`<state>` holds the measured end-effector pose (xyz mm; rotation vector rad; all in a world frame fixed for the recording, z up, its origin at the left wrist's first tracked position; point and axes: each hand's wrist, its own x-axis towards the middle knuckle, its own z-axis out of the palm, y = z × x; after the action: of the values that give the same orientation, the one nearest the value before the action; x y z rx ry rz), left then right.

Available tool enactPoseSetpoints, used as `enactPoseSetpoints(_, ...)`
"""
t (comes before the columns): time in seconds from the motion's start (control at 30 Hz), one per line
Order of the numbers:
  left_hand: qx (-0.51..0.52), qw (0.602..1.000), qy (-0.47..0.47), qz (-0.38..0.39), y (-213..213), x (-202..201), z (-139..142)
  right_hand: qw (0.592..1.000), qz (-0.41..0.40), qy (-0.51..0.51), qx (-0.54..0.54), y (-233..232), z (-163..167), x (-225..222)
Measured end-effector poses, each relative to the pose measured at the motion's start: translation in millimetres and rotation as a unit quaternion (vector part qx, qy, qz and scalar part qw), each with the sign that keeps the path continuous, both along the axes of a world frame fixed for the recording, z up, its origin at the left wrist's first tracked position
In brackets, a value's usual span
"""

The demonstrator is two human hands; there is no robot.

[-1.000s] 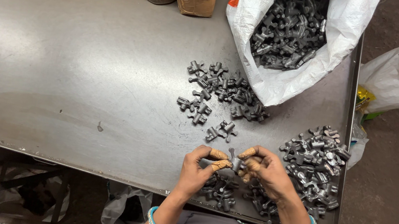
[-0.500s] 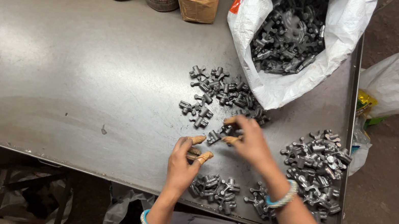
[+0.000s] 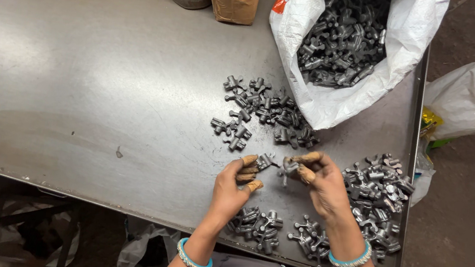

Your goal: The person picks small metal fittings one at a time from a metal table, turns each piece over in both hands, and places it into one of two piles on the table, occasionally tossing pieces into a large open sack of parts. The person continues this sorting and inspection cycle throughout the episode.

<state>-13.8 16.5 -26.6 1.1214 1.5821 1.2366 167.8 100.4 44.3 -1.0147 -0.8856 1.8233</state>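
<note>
Left hand (image 3: 234, 185) pinching small grey metal part (image 3: 264, 160) at fingertips. Right hand (image 3: 322, 184) closed on second part (image 3: 289, 168), just beside the first. Both above tabletop (image 3: 90, 89), near front edge. Loose pile (image 3: 261, 112) at 12 o'clock, heap (image 3: 379, 192) at 3, white sack (image 3: 346, 50) at 1.

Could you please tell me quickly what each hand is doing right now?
Left hand: closed on a small grey metal part.
Right hand: closed on another metal part.
</note>
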Motion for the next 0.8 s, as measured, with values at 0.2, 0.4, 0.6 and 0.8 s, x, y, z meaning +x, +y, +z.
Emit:
enactPoseSetpoints(0.2,0.065,0.995,-0.066,-0.039,-4,15,17,0.979,-0.005,0.147,-0.138,-19,0,9)
enactPoseSetpoints(0.4,0.073,0.991,-0.098,-0.06,-8,17,18,0.98,0.001,0.142,-0.142,-30,5,6)
enactPoseSetpoints(0.6,0.098,0.991,-0.071,-0.057,-14,18,20,0.982,0.01,0.158,-0.099,-37,3,12)
enactPoseSetpoints(0.8,0.085,0.992,-0.081,-0.05,-15,16,20,0.99,0.038,0.115,-0.067,-39,3,18)
